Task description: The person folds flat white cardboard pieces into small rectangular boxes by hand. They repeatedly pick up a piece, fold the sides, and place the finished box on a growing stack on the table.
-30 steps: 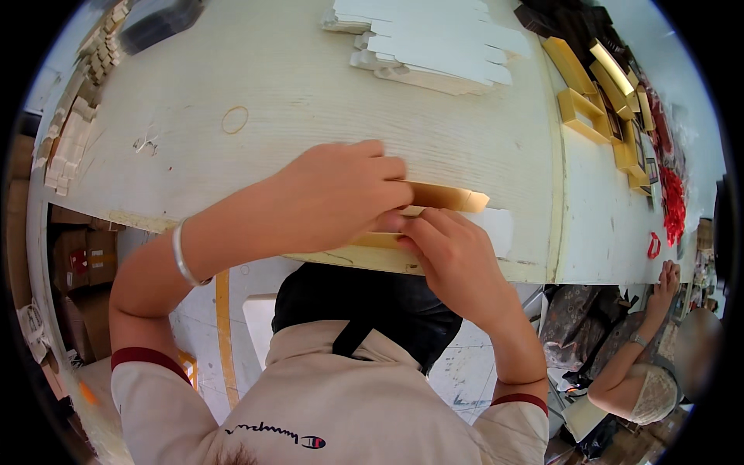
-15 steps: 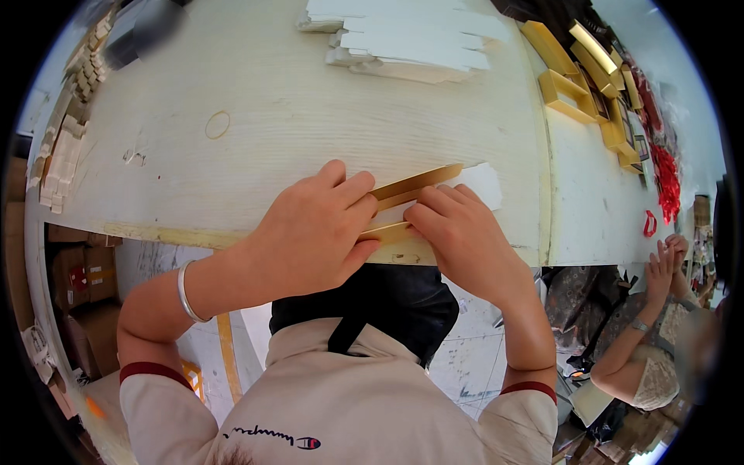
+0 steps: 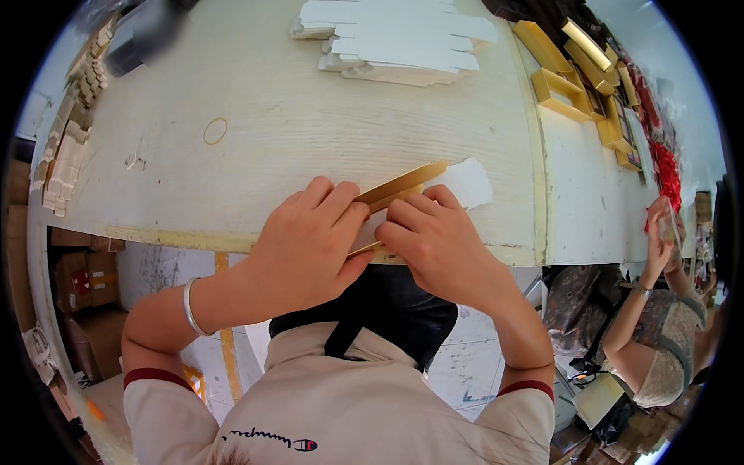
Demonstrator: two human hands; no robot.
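The open gold carton (image 3: 404, 180) lies between the left hand (image 3: 310, 236), gripping its left end, and the right hand (image 3: 431, 236), curled at its near wall (pinch not discernible), long axis slanting rightward and away over the surface (image 3: 271, 159).

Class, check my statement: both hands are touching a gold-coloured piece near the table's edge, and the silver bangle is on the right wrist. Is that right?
Not quite: the head view shows the silver bangle on the left wrist. Both hands, left hand and right hand, are touching the gold-coloured piece near the table's edge.
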